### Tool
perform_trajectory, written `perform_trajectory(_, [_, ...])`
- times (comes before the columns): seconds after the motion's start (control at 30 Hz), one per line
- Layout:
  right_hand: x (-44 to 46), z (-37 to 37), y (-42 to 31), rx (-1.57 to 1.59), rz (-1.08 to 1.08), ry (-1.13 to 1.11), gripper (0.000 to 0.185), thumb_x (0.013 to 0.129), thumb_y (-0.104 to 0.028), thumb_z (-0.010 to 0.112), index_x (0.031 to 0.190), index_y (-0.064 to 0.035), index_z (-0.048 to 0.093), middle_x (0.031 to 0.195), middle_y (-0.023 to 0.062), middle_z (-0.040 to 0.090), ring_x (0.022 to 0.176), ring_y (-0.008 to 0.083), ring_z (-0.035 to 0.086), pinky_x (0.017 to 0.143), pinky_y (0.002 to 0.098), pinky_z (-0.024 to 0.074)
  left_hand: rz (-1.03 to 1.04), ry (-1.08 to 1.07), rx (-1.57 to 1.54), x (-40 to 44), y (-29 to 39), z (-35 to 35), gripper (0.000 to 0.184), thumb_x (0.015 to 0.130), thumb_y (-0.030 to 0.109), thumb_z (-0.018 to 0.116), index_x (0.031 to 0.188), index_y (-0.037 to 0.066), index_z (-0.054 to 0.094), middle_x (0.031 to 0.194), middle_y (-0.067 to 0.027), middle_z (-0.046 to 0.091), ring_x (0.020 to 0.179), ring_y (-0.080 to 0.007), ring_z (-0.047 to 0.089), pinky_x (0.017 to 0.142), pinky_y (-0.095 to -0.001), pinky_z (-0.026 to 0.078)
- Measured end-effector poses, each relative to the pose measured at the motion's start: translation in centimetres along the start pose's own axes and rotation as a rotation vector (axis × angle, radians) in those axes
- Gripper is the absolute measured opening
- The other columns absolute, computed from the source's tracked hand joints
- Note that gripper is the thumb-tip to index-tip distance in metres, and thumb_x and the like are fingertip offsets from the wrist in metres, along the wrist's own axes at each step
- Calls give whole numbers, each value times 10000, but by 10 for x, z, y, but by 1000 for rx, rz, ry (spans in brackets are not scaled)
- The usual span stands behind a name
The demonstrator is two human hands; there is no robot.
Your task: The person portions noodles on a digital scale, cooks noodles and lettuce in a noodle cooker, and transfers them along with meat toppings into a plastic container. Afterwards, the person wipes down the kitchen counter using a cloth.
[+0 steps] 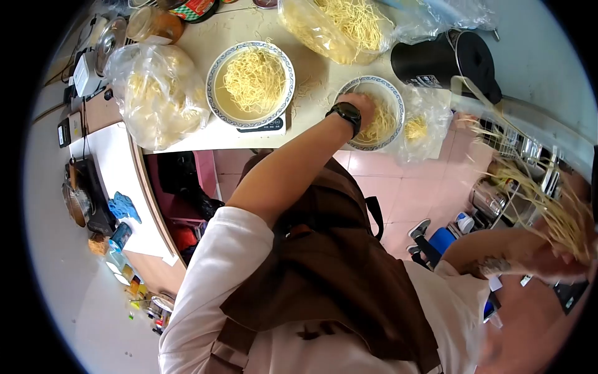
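Observation:
My left hand [360,110], with a black watch on the wrist, reaches into a blue-rimmed bowl [399,100] of yellow noodles [381,124]; its fingers are hidden. Far out at the right, my right hand [557,258] is closed round long loose noodles [560,221], blurred by motion. A second blue-rimmed bowl [213,93], heaped with noodles [254,80], rests on a white scale [272,128]. Beside the first bowl lies a clear bag [434,112] with a small clump of noodles.
Large noodle bags stand left [159,96] and at the back [349,28]. A black kettle-like container [430,59] lies near the table's right end. Jars [152,26] stand back left. A wire rack [514,187] is at the right, and someone's shoes [420,228] show below.

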State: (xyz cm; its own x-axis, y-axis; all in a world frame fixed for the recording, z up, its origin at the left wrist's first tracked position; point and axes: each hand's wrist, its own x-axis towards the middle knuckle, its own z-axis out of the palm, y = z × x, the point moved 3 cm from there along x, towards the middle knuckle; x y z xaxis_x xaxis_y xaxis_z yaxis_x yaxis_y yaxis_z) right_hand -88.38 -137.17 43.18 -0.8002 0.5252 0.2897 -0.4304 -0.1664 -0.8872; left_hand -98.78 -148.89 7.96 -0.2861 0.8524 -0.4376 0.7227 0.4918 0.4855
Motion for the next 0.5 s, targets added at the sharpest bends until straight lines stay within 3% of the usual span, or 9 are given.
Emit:
perform_trajectory(0.03, [6,6,-7,-9,-8,-43,109,957,-142,570,1009,-63,623,832,81,634,615,90,534,423,208,389,-61,-11,-46,0,1,-2,247,898,139,547,1071,15,671,1080,-192,683,991,-350,689,856,-435,550])
perform_trajectory(0.27, [41,62,-16,-49,-20,-265,102,959,-100,570,1033,-43,611,841,90,649,629,109,569,469,236,433,182,247,185,-42,19,-33,248,881,149,547,1065,29,663,1106,-159,629,1048,-311,620,843,-405,530])
perform_trajectory(0.4, [49,96,20,-52,55,-346,103,960,-75,569,1046,-32,604,846,95,658,638,121,589,494,252,457,299,362,-121,-109,-2,-53,284,875,216,606,1116,69,644,1098,-155,638,1025,-312,623,845,-420,526])
perform_trajectory(0.5, [46,125,70,-101,161,-358,106,961,-57,569,1056,-23,599,850,98,664,644,129,605,514,263,476,155,276,-527,-176,-45,-40,324,826,226,699,1089,37,678,990,-176,678,963,-356,662,852,-437,533])
